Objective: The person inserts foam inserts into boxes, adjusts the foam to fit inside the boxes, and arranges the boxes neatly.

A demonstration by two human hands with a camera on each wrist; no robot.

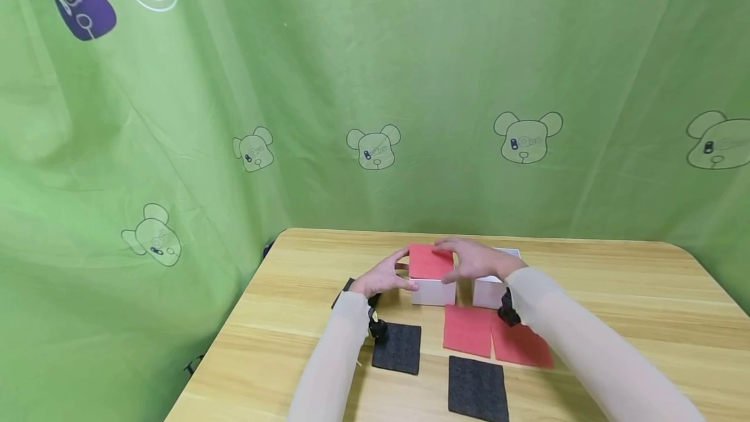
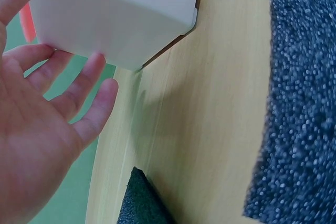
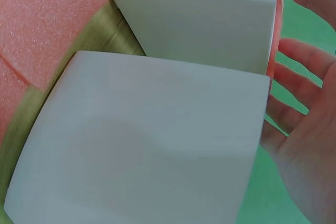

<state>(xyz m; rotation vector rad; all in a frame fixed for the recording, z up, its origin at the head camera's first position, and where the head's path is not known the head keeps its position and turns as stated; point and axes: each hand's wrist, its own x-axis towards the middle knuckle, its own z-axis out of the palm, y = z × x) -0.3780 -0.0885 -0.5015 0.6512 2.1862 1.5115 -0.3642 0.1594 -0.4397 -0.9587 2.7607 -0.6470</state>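
A red foam square (image 1: pixel 426 263) lies over the top of a white box (image 1: pixel 432 293), its edges close to the box's rim. My left hand (image 1: pixel 383 277) is at the box's left side, thumb toward the front corner and fingers spread along the far side. In the left wrist view those fingers (image 2: pixel 86 85) are extended, some tips at the white wall. My right hand (image 1: pixel 473 259) reaches over from the right, fingertips on the red square and thumb near its front right corner. The right wrist view shows its fingers (image 3: pixel 302 85) loosely spread beside the red edge.
A second white box (image 1: pixel 487 293) with its top uncovered stands just right, under my right forearm. Two red squares (image 1: pixel 467 332) lie in front of the boxes. Black foam squares (image 1: pixel 397 348) lie nearer me and beneath my left wrist. A green curtain (image 1: pixel 375 83) hangs behind the table.
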